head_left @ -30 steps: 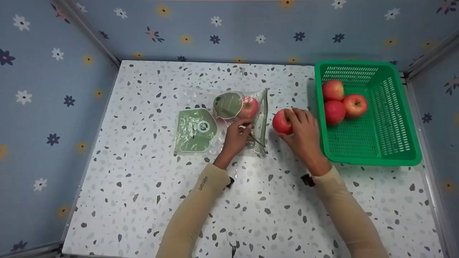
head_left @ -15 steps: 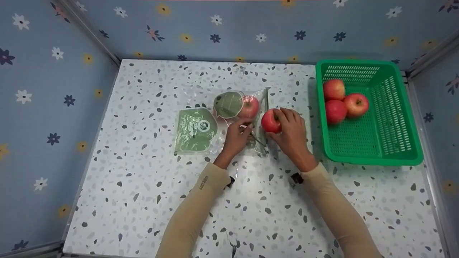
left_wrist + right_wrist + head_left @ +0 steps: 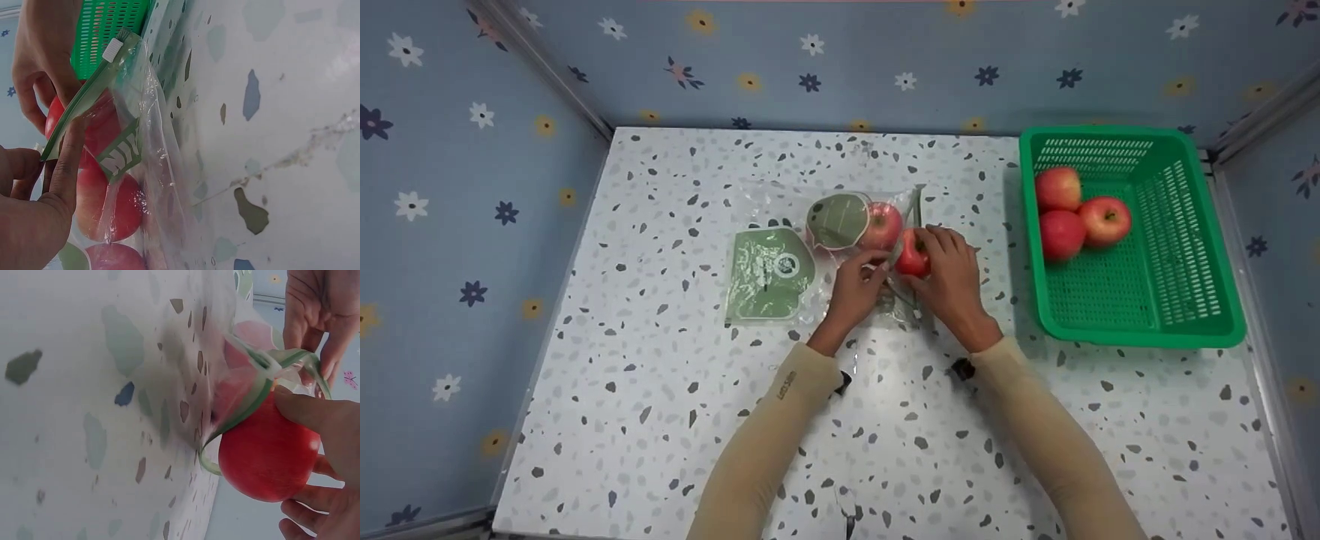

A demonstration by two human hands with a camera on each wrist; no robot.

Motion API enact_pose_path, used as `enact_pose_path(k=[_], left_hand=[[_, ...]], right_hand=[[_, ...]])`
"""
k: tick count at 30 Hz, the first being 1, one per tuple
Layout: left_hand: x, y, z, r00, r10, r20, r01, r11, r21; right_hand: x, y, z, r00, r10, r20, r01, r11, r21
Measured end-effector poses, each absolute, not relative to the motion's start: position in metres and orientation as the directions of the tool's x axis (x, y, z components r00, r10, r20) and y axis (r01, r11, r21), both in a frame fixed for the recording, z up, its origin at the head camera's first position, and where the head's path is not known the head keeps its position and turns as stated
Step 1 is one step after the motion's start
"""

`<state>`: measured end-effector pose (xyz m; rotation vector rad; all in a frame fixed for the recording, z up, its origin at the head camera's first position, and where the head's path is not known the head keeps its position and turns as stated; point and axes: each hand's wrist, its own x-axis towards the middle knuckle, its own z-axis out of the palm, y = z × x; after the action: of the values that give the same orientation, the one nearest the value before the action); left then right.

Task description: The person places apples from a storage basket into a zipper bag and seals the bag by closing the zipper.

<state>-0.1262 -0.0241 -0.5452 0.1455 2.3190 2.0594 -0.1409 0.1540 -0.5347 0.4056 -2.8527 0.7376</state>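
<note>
A clear zip bag [image 3: 771, 274] with green printing lies on the table, its mouth facing right. Inside it are red apples [image 3: 108, 203], one partly behind a green printed patch. My left hand [image 3: 855, 289] pinches the green-edged rim of the bag's mouth between thumb and fingers, holding it up. My right hand [image 3: 952, 281] grips another red apple [image 3: 269, 450] from its right side, right at the mouth. In the right wrist view the apple's leading side sits within the green rim. A white slider [image 3: 112, 50] shows at one end of the zip.
A green plastic basket [image 3: 1129, 334] stands on the right of the speckled table [image 3: 660, 420], holding three apples [image 3: 1104, 221] against its left side. Flower-patterned walls [image 3: 877, 60] enclose the table at the back and both sides.
My right hand has carried its apple leftward from beside the basket to the bag's mouth. My left hand stays at the bag, and the rim now stands against the apple.
</note>
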Motion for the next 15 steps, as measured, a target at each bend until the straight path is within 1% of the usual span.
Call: enact_pose_path(k=[7, 15], left_hand=[[-0.126, -0.024, -0.545, -0.995, 0.098, 0.019, 0.031, 0.121, 0.992], [-0.126, -0.025, -0.545, -0.995, 0.103, 0.004, 0.016, 0.115, 0.993]], right_hand=[[-0.145, 0.147, -0.540, -0.950, -0.208, 0.234, -0.298, 0.826, -0.478], [-0.151, 0.142, -0.545, -0.959, -0.199, 0.203, -0.279, 0.794, -0.541]])
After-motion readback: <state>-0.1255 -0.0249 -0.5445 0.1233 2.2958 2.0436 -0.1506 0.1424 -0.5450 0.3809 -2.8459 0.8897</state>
